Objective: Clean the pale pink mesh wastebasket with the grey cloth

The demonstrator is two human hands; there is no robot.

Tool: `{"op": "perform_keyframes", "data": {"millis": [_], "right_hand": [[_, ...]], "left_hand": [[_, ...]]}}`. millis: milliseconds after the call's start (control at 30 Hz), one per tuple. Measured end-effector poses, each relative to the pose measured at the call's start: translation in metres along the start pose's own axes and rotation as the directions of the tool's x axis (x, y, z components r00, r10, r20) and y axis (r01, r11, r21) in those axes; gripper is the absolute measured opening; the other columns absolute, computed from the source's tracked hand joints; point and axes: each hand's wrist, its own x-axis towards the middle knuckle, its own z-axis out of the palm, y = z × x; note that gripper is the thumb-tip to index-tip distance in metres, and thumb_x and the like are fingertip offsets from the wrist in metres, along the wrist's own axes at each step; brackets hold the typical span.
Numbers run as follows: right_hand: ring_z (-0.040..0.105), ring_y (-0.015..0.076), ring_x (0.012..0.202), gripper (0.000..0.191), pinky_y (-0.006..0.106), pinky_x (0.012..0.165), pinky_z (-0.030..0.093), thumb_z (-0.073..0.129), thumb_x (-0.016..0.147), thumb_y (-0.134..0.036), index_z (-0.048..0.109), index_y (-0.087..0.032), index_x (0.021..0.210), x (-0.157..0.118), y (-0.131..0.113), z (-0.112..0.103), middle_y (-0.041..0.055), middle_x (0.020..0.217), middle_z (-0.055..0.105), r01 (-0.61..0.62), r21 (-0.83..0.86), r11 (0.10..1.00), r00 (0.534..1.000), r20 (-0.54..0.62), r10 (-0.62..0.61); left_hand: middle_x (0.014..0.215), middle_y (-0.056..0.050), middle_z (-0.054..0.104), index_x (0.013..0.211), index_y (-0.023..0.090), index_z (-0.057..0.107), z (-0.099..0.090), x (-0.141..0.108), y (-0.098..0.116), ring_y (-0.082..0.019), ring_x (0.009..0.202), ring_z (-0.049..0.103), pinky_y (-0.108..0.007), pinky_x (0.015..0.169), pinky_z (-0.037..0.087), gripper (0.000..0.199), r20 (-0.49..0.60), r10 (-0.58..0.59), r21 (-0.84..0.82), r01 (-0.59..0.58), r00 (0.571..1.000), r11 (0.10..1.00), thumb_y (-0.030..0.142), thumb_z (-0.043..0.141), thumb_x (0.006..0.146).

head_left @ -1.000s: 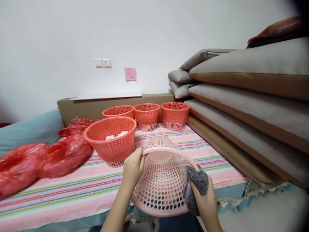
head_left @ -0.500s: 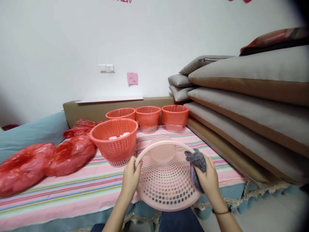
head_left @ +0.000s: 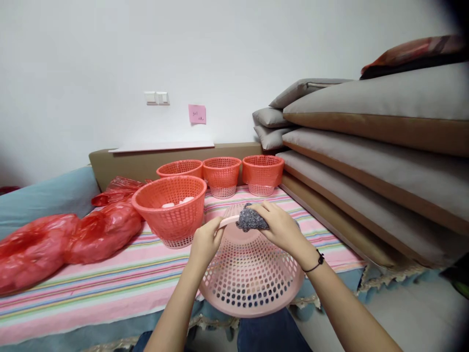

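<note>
A pale pink perforated plastic basket [head_left: 252,278] is tilted over my knees, its open side towards me. My left hand [head_left: 206,239] grips its rim at the upper left, fingers closed. On the far top part of the rim, my right hand [head_left: 280,227] is wrapped around a dark grey cloth [head_left: 251,218] pressed against the edge. Part of the rim is hidden behind the cloth and the right hand. Left of the pink basket stands an orange-red basket [head_left: 172,210] with some white pieces inside.
Behind stand more orange-red baskets [head_left: 222,173] in a row. Red plastic bags [head_left: 36,244] lie at the left on the striped cloth [head_left: 120,283]. Stacked grey cushions [head_left: 373,151] rise along the right side. A pink note [head_left: 197,114] is on the wall.
My right hand has moved the cloth left along the rim, from the right side to the top near my left hand. My left hand keeps its hold on the basket.
</note>
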Motion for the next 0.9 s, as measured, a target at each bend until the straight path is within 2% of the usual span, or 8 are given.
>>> {"op": "perform_keyframes", "data": {"millis": [200, 267, 333, 433, 500, 567, 700, 900], "right_hand": [[0.057, 0.0256, 0.113, 0.043, 0.042, 0.096, 0.046, 0.061, 0.082, -0.025, 0.051, -0.024, 0.124, -0.063, 0.026, 0.029, 0.0088, 0.121, 0.059, -0.273, 0.362, 0.891, 0.924, -0.158, 0.347], [0.059, 0.0264, 0.110, 0.045, 0.042, 0.094, 0.048, 0.065, 0.081, -0.037, 0.051, -0.023, 0.121, -0.098, 0.023, 0.057, 0.0097, 0.118, 0.061, -0.407, 0.509, 0.758, 0.802, -0.198, 0.563], [0.063, 0.0279, 0.105, 0.050, 0.044, 0.090, 0.050, 0.066, 0.078, -0.047, 0.051, -0.021, 0.118, -0.133, 0.012, 0.092, 0.0117, 0.113, 0.064, -0.484, 0.658, 0.577, 0.618, -0.210, 0.758], [0.063, 0.0323, 0.105, 0.061, 0.048, 0.089, 0.050, 0.069, 0.070, -0.056, 0.052, -0.019, 0.115, -0.172, -0.013, 0.134, 0.0153, 0.111, 0.066, -0.569, 0.728, 0.382, 0.394, -0.167, 0.904], [0.063, 0.0338, 0.103, 0.063, 0.049, 0.088, 0.050, 0.070, 0.067, -0.058, 0.052, -0.018, 0.113, -0.182, -0.026, 0.147, 0.0165, 0.109, 0.067, -0.603, 0.736, 0.309, 0.316, -0.135, 0.939], [0.063, 0.0325, 0.104, 0.062, 0.048, 0.090, 0.050, 0.072, 0.067, -0.057, 0.053, -0.019, 0.112, -0.180, -0.029, 0.146, 0.0159, 0.110, 0.067, -0.591, 0.746, 0.309, 0.341, -0.116, 0.933], [0.063, 0.0283, 0.105, 0.056, 0.043, 0.092, 0.048, 0.072, 0.070, -0.054, 0.055, -0.020, 0.111, -0.151, -0.006, 0.112, 0.0139, 0.112, 0.068, -0.516, 0.756, 0.402, 0.482, -0.132, 0.866], [0.065, 0.0271, 0.097, 0.066, 0.043, 0.088, 0.049, 0.077, 0.065, -0.055, 0.054, -0.019, 0.116, -0.112, 0.036, 0.042, 0.0112, 0.106, 0.068, -0.529, 0.591, 0.609, 0.535, -0.325, 0.780]], "left_hand": [[0.074, 0.000, 0.063, 0.085, 0.020, 0.060, -0.001, -0.017, -0.018, -0.015, 0.070, 0.060, -0.023, 0.066, 0.039, 0.017, -0.054, -0.081, -0.019, 0.080, 0.995, 0.997, 0.026, 0.044, 0.090], [0.076, 0.000, 0.064, 0.088, 0.020, 0.061, -0.003, -0.027, -0.026, -0.015, 0.071, 0.060, -0.023, 0.067, 0.040, 0.018, -0.078, -0.110, -0.058, 0.106, 0.991, 0.993, 0.026, 0.044, 0.090], [0.075, 0.001, 0.064, 0.090, 0.020, 0.062, -0.005, -0.036, -0.033, -0.015, 0.070, 0.059, -0.023, 0.066, 0.040, 0.019, -0.108, -0.133, -0.080, 0.125, 0.985, 0.989, 0.026, 0.044, 0.089], [0.072, 0.002, 0.063, 0.090, 0.020, 0.063, -0.007, -0.050, -0.039, -0.014, 0.067, 0.057, -0.022, 0.063, 0.040, 0.020, -0.148, -0.156, -0.108, 0.141, 0.977, 0.984, 0.026, 0.045, 0.087], [0.068, 0.004, 0.060, 0.088, 0.020, 0.064, -0.010, -0.056, -0.041, -0.013, 0.063, 0.055, -0.021, 0.061, 0.039, 0.019, -0.162, -0.188, -0.130, 0.168, 0.969, 0.977, 0.029, 0.047, 0.087], [0.065, 0.004, 0.057, 0.087, 0.020, 0.064, -0.013, -0.061, -0.044, -0.013, 0.061, 0.053, -0.022, 0.060, 0.039, 0.020, -0.172, -0.244, -0.156, 0.218, 0.954, 0.963, 0.033, 0.049, 0.087], [0.083, -0.001, 0.069, 0.094, 0.019, 0.066, -0.013, -0.061, -0.052, -0.018, 0.080, 0.061, -0.027, 0.076, 0.046, 0.024, -0.114, -0.323, -0.313, 0.274, 0.940, 0.909, 0.037, 0.056, 0.084], [0.118, -0.010, 0.066, 0.114, 0.019, 0.058, 0.033, -0.057, -0.055, -0.023, 0.114, 0.060, -0.040, 0.104, 0.043, 0.036, -0.129, -0.349, -0.515, 0.238, 0.928, 0.824, 0.035, 0.055, 0.082]]}}
